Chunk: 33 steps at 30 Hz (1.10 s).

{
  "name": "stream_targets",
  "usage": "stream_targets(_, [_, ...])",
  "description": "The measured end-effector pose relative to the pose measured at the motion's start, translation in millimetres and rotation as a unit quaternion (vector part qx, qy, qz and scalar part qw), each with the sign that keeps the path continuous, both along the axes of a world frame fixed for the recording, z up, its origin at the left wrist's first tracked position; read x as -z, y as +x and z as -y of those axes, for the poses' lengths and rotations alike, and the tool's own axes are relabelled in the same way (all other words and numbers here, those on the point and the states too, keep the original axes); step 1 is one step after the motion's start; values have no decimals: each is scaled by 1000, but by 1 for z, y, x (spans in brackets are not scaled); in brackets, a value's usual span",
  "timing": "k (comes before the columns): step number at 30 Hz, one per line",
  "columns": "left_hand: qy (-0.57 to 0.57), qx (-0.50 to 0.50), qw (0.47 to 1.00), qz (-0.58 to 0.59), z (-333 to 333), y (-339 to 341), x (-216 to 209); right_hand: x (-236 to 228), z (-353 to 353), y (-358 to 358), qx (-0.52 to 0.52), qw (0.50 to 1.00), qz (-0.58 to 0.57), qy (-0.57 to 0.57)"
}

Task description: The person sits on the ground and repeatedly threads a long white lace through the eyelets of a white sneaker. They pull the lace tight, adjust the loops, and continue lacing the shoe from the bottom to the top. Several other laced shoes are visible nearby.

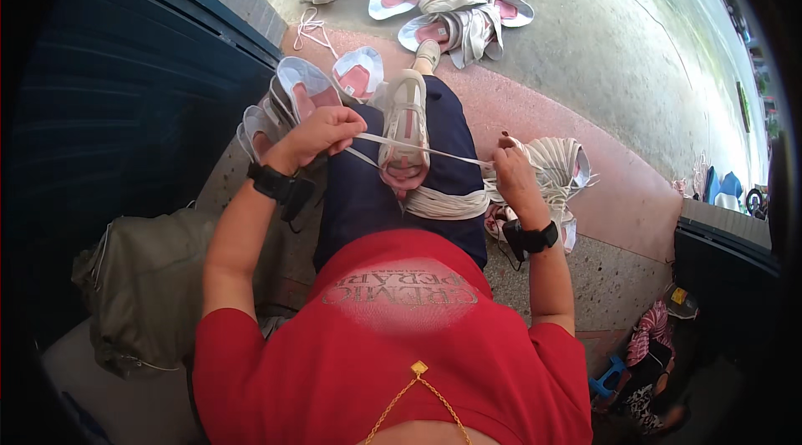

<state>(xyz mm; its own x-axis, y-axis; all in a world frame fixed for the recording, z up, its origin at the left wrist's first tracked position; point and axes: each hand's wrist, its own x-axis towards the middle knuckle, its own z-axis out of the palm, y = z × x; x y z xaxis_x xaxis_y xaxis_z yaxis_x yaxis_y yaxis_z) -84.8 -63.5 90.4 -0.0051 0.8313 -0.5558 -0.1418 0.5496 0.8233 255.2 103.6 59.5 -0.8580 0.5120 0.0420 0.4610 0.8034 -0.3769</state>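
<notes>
A pale shoe upper [408,102] with pink parts lies lengthwise on my lap, its opening toward me. A white shoelace [447,154] stretches across it. My left hand [330,131] pinches the lace on the left of the upper, and a second strand runs from there back to the upper. My right hand [516,173] is closed on the lace's other end at the right; its fingertips are partly hidden. Over my thigh, just below the right hand's side, lies a bundle of white laces [447,203].
Stacked shoe uppers [305,86] stand beside my left knee. More piles [455,23] lie on the floor ahead, and another stack [558,162] is by my right hand. A dark metal door [142,86] is at left, an olive bag [150,278] below it.
</notes>
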Motion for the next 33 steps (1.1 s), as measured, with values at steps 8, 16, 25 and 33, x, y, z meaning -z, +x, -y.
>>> stream_targets(8, [15,52,997,-61,-58,91,35,8,44,-110,129,811,-221,-526])
stream_targets(16, [-37,-161,986,24,-60,52,47,30,28,-120,102,865,-143,-469])
stream_targets(25, [98,-41,920,-378,-67,55,87,74,-3,-131,142,912,-104,-371])
stream_targets(33, [116,-46,913,-388,-65,59,90,79,-4,-144,121,961,-118,-221])
